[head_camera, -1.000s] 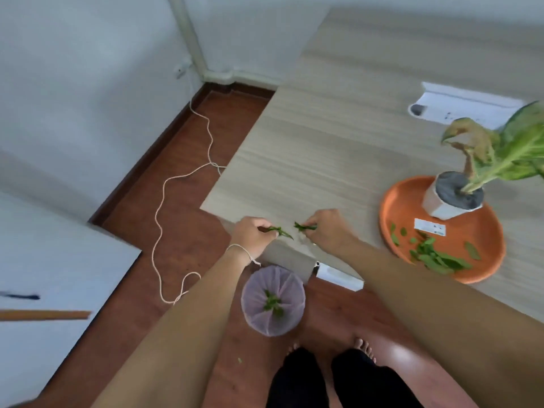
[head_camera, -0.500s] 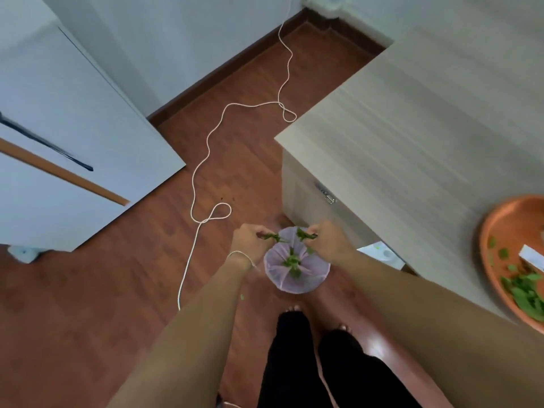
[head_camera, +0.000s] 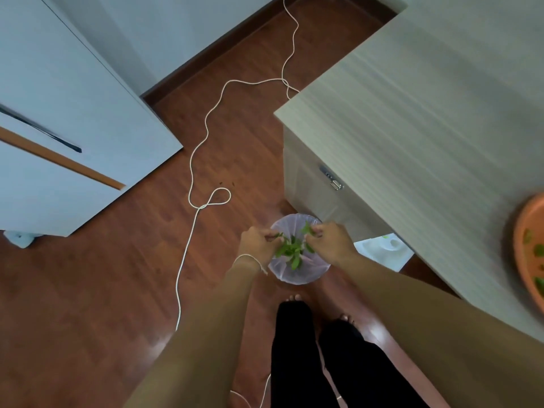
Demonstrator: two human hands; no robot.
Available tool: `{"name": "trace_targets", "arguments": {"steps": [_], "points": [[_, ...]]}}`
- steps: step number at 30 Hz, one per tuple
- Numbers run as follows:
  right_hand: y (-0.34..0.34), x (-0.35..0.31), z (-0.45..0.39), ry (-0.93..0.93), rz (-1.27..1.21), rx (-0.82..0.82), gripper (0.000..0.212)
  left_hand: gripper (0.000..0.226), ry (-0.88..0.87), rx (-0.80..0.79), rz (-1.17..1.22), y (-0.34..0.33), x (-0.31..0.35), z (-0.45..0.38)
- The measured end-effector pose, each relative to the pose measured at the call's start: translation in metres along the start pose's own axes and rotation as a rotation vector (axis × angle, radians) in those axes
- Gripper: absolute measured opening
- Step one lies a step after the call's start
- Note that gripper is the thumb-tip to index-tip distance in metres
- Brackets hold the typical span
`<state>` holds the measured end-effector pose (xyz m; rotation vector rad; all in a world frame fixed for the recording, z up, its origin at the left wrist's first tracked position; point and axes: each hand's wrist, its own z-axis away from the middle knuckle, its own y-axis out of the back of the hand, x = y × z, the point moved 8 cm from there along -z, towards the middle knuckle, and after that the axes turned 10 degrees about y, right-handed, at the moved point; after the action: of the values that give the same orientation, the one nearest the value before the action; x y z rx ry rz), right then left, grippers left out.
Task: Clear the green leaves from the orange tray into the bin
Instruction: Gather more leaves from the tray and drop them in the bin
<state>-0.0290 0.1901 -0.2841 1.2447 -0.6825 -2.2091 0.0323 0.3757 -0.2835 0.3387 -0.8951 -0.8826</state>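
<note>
Head view: left hand point(head_camera: 256, 243) and right hand point(head_camera: 329, 241), each pinched on a few green leaves point(head_camera: 306, 229), poised directly above the lined bin point(head_camera: 297, 272) on the floor, release straight downward; further leaves left on orange tray point(head_camera: 522, 231) at far right.

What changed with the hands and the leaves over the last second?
Both hands carried pinched leaves from the table edge down to the bin. The left hand and right hand now sit over its opening, each grip still on a leaf, none visibly let go. Unchanged: a leaf pile in the bin, more leaves on the orange tray, the white cord on the floor.
</note>
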Motion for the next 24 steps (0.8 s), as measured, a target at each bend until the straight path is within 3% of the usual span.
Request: {"name": "trace_targets", "arguments": {"steps": [6,15,24], "points": [[-0.004,0.019,-0.002,-0.029,-0.005,-0.024,0.041,0.015,0.007,0.010,-0.035,-0.011,0.000,-0.003],[-0.018,0.055,-0.010,-0.063,-0.107,0.015,0.015,0.015,0.002,-0.008,0.020,-0.028,0.003,-0.012],[-0.029,0.078,-0.001,-0.120,-0.145,-0.016,0.021,0.021,-0.070,-0.072,-0.108,-0.059,-0.007,-0.022]]}}
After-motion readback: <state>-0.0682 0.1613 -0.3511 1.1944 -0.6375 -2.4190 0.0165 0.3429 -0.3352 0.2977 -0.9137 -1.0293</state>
